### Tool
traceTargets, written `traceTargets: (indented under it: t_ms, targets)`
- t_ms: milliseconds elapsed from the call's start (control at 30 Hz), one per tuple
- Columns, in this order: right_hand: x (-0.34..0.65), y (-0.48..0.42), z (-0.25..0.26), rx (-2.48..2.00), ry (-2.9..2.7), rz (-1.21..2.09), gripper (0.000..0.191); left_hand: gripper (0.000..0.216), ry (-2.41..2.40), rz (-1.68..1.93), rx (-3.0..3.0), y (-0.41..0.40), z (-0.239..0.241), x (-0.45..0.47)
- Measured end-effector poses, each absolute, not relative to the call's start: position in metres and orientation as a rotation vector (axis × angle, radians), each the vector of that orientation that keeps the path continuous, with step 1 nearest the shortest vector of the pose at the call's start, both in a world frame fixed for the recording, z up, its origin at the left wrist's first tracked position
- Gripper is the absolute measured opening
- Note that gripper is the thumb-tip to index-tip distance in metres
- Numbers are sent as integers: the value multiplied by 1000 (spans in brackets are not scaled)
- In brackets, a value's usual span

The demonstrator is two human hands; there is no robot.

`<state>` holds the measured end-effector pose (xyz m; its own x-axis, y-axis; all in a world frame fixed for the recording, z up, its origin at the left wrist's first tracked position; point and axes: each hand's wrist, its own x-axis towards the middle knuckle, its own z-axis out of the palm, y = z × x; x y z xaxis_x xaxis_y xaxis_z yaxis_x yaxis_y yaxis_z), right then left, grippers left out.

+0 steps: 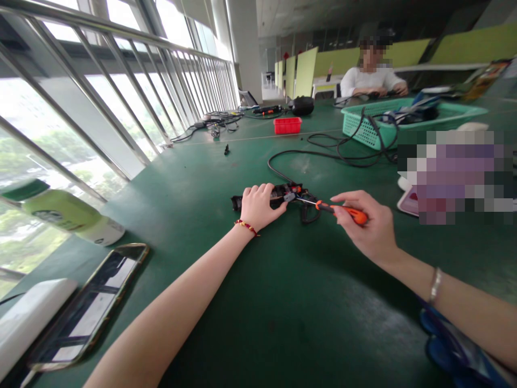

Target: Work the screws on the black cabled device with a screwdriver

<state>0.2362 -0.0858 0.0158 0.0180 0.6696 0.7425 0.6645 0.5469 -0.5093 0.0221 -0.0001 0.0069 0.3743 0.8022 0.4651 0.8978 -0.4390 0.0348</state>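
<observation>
My left hand (258,207) is wrapped over a black corded device (278,195) lying on the green table, its inner parts exposed at the right end. Near my left thumb sits a small grey part (290,197). An orange-and-black screwdriver (343,210) is pinched in the fingers of my right hand (374,223). Its thin metal shaft points left, and the tip reaches the exposed end of the device; whether it touches a screw is too small to tell. A black cable (283,156) runs from the device toward the right.
A red tray (287,125) and a teal basket (412,129) holding cables stand farther back. A small black piece (226,150) lies ahead. At left are a bottle (60,213), a phone (95,304) and a white box (38,318). A person (369,75) sits across the table.
</observation>
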Motion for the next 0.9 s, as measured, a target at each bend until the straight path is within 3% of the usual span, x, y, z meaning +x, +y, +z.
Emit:
traceTargets:
  t_ms: [167,367,567,767,900]
  targets:
    - [236,-84,16,-992,-1593,-116,36,39,-1501,-630,-2403,0,6,22]
    - [236,-85,16,-1144,-1657,-12,17,38,-1527,-608,-2402,0,7,22]
    - [236,-84,16,-1013,-1581,-132,35,39,-1524,-608,-2404,0,7,22]
    - [236,-86,16,-1141,-1655,-9,14,38,-1522,-611,-2401,0,7,22]
    - [236,-84,15,-1004,-1614,-101,35,38,-1510,-612,-2403,0,7,22]
